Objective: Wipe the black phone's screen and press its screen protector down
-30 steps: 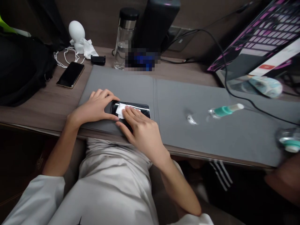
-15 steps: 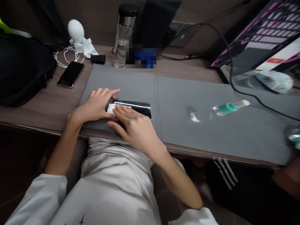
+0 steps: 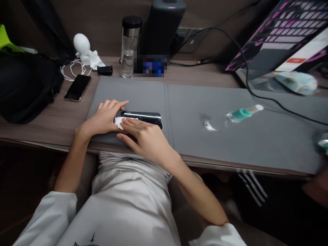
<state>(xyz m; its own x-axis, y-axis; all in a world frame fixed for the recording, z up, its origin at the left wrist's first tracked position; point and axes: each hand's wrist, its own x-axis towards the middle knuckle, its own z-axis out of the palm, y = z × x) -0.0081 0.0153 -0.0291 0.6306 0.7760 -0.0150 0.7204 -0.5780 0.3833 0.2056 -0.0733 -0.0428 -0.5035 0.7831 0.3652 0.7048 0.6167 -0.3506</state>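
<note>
A smartphone (image 3: 151,119) with a glossy dark surface lies on the grey desk mat (image 3: 205,102) close to its front edge. My left hand (image 3: 102,118) is around the phone's left end, thumb on the near side and a finger at the far corner, its index finger stretched out. Under the fingertips of my right hand (image 3: 146,136) a white wipe or tissue (image 3: 118,122) is pressed against the phone. My right fingers lie close together over it and hide much of it, along with the phone's near left part.
Behind the mat stand a glass water bottle (image 3: 128,51) and a black device (image 3: 166,27). Another phone (image 3: 78,87) lies left, by a black bag (image 3: 28,85). To the right are a green-labelled bottle (image 3: 242,114), a small clear item (image 3: 210,126) and a black cable (image 3: 247,75).
The camera view has shifted slightly, so the whole scene sits a little differently. Both hands stay at the phone, and the wipe is still under my right fingertips, almost unmoved.
</note>
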